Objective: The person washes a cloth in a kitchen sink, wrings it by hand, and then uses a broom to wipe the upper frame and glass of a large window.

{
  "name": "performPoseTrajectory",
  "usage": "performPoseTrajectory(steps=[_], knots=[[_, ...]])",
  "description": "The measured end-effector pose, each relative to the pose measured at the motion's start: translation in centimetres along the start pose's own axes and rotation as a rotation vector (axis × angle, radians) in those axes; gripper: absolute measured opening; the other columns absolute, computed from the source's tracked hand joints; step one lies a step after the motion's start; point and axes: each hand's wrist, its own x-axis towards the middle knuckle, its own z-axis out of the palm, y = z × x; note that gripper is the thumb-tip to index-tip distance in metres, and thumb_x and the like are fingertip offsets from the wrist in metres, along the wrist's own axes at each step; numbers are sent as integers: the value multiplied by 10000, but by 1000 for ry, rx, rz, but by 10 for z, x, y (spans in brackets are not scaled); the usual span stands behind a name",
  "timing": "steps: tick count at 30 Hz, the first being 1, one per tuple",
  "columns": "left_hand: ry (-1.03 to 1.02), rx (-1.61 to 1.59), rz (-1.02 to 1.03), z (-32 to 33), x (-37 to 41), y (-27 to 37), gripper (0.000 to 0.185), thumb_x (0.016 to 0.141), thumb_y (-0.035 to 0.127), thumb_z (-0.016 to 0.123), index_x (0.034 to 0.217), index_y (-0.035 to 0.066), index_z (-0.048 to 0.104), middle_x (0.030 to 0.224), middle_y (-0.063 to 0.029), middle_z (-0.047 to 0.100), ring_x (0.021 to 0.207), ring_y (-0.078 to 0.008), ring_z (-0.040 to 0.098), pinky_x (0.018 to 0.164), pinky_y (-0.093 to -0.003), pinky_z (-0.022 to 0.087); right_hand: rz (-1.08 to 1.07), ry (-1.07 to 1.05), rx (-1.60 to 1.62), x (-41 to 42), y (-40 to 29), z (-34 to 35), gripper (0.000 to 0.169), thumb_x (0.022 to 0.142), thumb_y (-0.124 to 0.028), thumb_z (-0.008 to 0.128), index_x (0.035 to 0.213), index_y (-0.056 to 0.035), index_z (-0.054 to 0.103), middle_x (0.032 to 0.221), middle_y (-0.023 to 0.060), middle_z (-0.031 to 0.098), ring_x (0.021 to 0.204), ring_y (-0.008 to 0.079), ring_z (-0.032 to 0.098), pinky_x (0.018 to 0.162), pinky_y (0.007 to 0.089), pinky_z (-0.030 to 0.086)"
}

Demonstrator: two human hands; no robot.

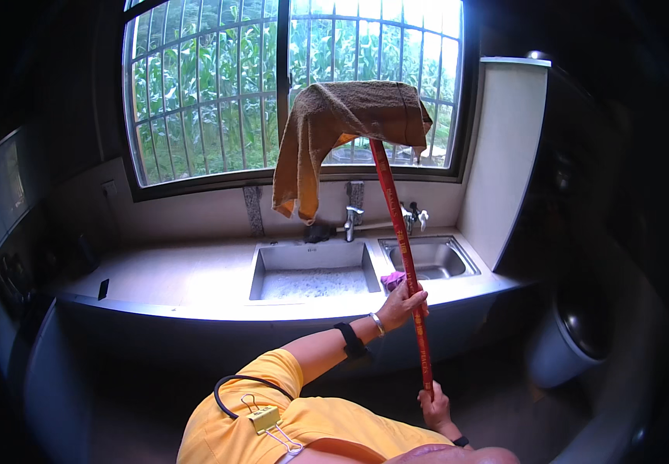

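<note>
A long red pole (402,238) bearing printed writing rises at a slant in front of me. Around its middle, by the counter's front edge, my left hand (402,304) is closed. Lower down, my right hand (436,406) grips the pole near its bottom end. Draped over the pole's top is a brown towel (363,107), raised before the window (212,93), with one long end hanging down on the left. The cloth hides whatever head the pole has, and I cannot tell whether it touches the glass.
A sink basin (258,272) holds sudsy water below the faucet (351,223). Right of it lies a smaller steel basin (469,268), with a purple cloth (392,281) at its near-left corner. A tall white panel (508,156) bounds the right side. A lidded bin (561,348) stands lower right.
</note>
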Motion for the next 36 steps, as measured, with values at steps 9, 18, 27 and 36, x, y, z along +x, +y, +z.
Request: performPoseTrajectory(steps=[9,18,27,36], knots=[[-88,205,-9,-44,103,-23,185,910,260,510,916,99,418,750,-56,617,733,-188,649,686,-325,530,402,-35,370,49,87,8,355,862,-356,571,1018,-37,558,636,24,588,498,70,514,476,217,413],[-162,134,9,-118,261,-75,232,888,303,547,904,109,421,772,-62,632,735,-178,648,688,-305,523,486,81,318,187,154,2,478,827,-550,510,942,-88,556,625,38,532,555,114,495,529,255,373],[-171,58,-127,-193,365,-102,246,895,295,541,904,115,375,769,-68,624,747,-190,647,711,-326,533,432,107,202,355,148,8,494,822,-569,502,908,-87,561,599,29,518,535,107,486,512,256,368],[-100,177,-199,-255,440,-113,236,894,325,539,855,101,477,784,-49,633,733,-147,626,665,-299,525,362,48,185,439,176,8,512,818,-589,493,874,-85,567,572,20,504,515,100,478,495,256,362]])
